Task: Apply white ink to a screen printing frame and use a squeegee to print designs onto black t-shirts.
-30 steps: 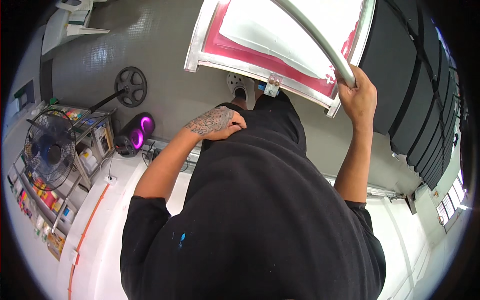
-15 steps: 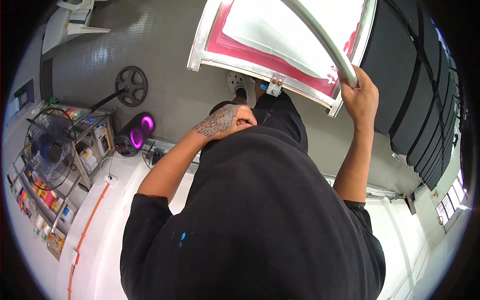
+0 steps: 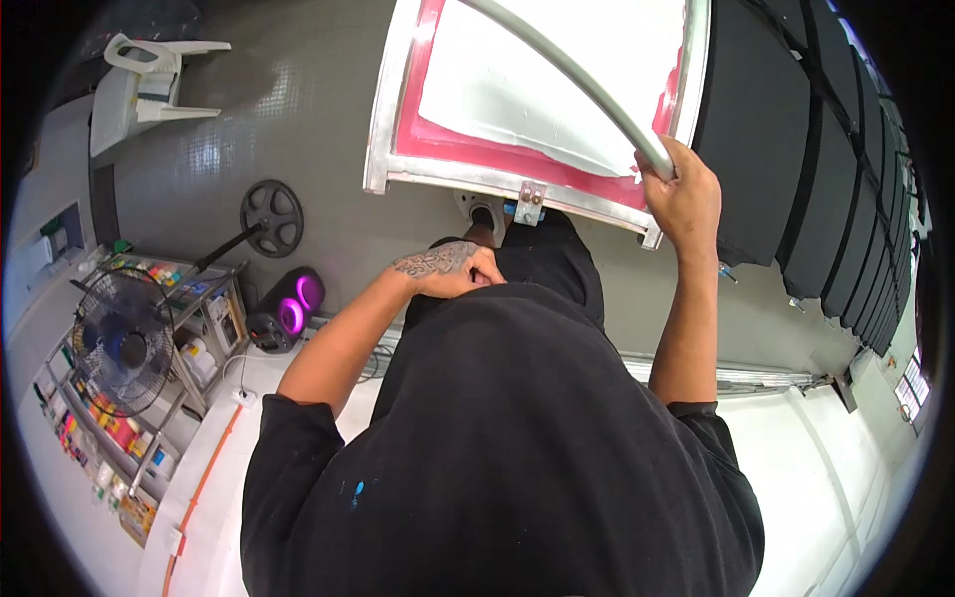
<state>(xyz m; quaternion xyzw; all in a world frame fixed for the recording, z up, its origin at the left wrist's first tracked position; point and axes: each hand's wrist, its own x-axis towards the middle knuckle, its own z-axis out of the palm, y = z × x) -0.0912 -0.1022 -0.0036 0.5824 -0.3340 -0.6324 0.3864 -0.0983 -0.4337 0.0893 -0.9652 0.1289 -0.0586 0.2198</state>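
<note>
My right hand (image 3: 684, 199) is closed around the lower end of a curved silver metal bar (image 3: 587, 85). The bar crosses a metal-framed screen (image 3: 373, 159) with a pink border (image 3: 448, 144) around a white area. A small metal bracket (image 3: 530, 204) sits on the frame's near edge. My left hand (image 3: 453, 269), tattooed on the back, has curled fingers against the black clothing at my waist; whatever they hold is hidden. One of my feet, in a pale clog (image 3: 470, 206), shows just beyond my legs, partly under the frame.
At left stand a fan (image 3: 124, 338), a metal shelf of containers (image 3: 199, 353), a speaker with pink lights (image 3: 286, 308), a black stand with a round base (image 3: 271, 219) and a white plastic chair (image 3: 139, 95). Cables lie nearby. Dark panels (image 3: 776, 149) line the right side.
The screen frame and my right hand now sit further left in the picture. The surroundings appear lower as the view shifts. My left hand has shifted slightly down in the picture.
</note>
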